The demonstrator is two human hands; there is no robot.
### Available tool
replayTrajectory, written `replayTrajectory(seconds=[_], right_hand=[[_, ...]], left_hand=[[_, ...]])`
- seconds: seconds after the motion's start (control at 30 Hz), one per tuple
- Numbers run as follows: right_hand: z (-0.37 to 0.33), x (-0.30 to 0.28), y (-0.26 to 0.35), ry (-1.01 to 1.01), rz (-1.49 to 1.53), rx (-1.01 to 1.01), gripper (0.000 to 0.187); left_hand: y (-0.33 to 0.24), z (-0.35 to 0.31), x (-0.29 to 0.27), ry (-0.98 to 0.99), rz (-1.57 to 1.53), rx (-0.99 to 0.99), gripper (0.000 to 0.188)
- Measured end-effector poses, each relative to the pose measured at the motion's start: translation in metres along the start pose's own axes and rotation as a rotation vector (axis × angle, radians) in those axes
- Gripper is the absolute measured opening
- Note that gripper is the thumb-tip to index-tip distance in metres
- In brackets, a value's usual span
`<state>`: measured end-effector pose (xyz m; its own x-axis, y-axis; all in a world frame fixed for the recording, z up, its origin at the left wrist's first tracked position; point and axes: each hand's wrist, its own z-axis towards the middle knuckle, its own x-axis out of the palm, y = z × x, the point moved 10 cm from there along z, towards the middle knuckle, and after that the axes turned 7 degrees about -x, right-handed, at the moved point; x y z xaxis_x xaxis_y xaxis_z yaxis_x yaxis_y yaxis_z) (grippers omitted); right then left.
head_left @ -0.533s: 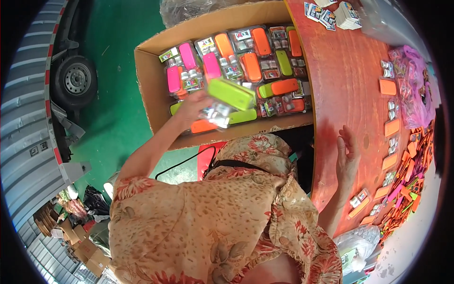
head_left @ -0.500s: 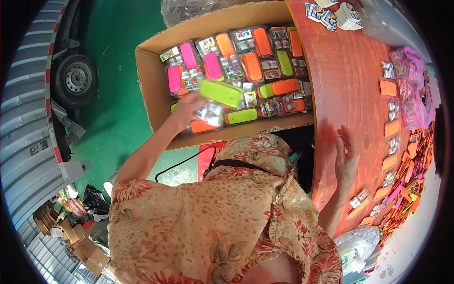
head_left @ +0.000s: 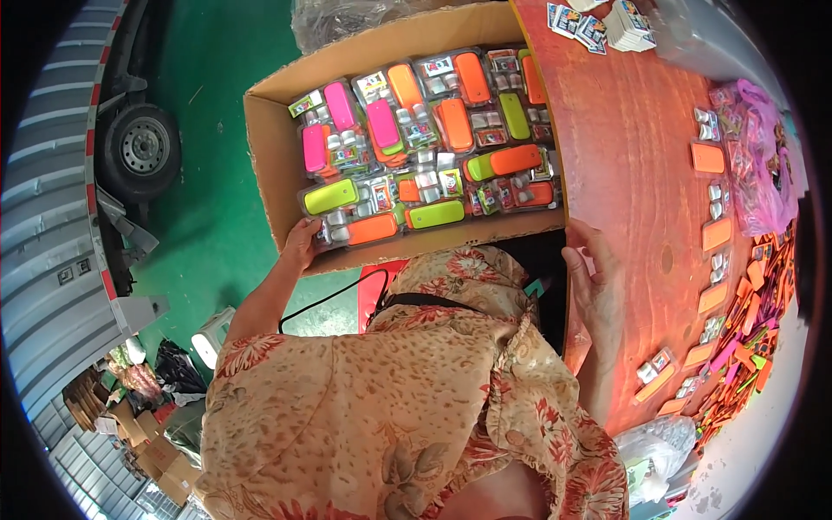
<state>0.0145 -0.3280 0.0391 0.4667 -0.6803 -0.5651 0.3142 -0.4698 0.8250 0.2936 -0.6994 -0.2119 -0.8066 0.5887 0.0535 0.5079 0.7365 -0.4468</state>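
Note:
A large cardboard box (head_left: 270, 173) holds rows of clear blister packs with pink, orange and green rounded plastic cases and small white pots. At its near left corner my left hand (head_left: 301, 246) is closed over the rim, beside an orange pack (head_left: 373, 228). The green pack (head_left: 330, 197) lies in the box just above that hand. My right hand (head_left: 596, 276) is over the left edge of the red-brown table (head_left: 646, 173), close to the box's near right corner. Its fingers are half curled and apart, with nothing visible in them; contact with the box is unclear.
Several orange packs (head_left: 707, 158) line the table's right side, by a pink plastic bag (head_left: 763, 156) and a heap of coloured plastic pieces (head_left: 737, 355). Printed cards (head_left: 628, 30) are stacked at the far end. A vehicle wheel (head_left: 141, 149) stands on the green floor at left.
My left hand has let go of the green pack, now among the others, and moved down-left to the box's rim. My right hand has moved left to the table's edge.

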Motion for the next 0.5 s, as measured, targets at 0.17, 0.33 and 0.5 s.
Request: replayTrajectory(seconds=[0.17,0.33,0.5], right_hand=[[-0.013,-0.001,-0.006,0.008,-0.014,0.018,0.026],[-0.020,0.008,-0.013,0.024,0.002,0.018,0.027],[-0.022,0.014,-0.011,0.055,-0.056,-0.021,0.027]], left_hand=[[0.022,0.023,-0.041,-0.234,0.076,-0.142,0.005],[0.039,0.061,-0.087,-0.333,-0.010,-0.136,0.007],[0.004,0.006,-0.040,-0.569,0.060,0.022,0.010]])
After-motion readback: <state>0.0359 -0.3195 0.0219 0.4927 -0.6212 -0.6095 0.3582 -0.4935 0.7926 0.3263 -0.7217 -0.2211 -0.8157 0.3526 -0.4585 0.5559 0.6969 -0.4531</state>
